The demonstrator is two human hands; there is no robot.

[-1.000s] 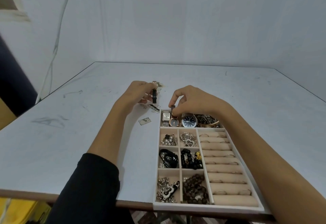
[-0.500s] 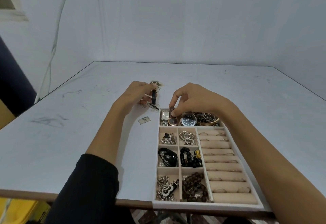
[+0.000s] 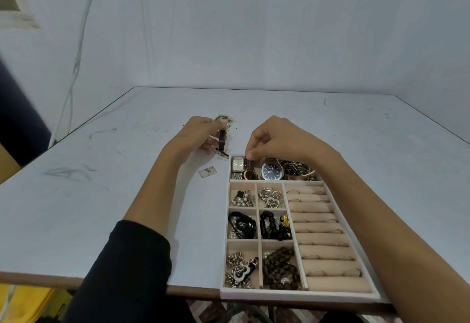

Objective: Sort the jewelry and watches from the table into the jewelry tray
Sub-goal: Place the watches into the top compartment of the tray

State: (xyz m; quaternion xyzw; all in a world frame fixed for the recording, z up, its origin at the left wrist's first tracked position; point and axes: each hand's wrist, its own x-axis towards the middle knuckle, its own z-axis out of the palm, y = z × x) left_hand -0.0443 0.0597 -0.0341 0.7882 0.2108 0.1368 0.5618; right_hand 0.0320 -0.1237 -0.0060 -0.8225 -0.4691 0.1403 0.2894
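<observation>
The white jewelry tray (image 3: 300, 295) lies at the table's front right, overhanging the edge. Its far compartment holds a silver square watch (image 3: 237, 165), a brown-strapped watch (image 3: 250, 171), a blue-dial watch (image 3: 271, 171) and a pile of bangles (image 3: 297, 169). My right hand (image 3: 276, 139) pinches the strap of the brown-strapped watch over that compartment. My left hand (image 3: 201, 132) is left of the tray's far corner and holds a black-strapped watch (image 3: 222, 139) lifted off the table, strap hanging down. The smaller compartments hold earrings, bead bracelets and chains; rings sit in the padded rolls (image 3: 323, 233).
A small flat metal piece (image 3: 207, 171) lies on the white table (image 3: 101, 195) just left of the tray. A scorched mark sits behind my left hand. A cable runs down the wall at the left. The table's edges are near on the left and front.
Both hands stay nearly in place. My right hand has eased the brown-strapped watch a little lower into the far compartment; the left still holds its watch.
</observation>
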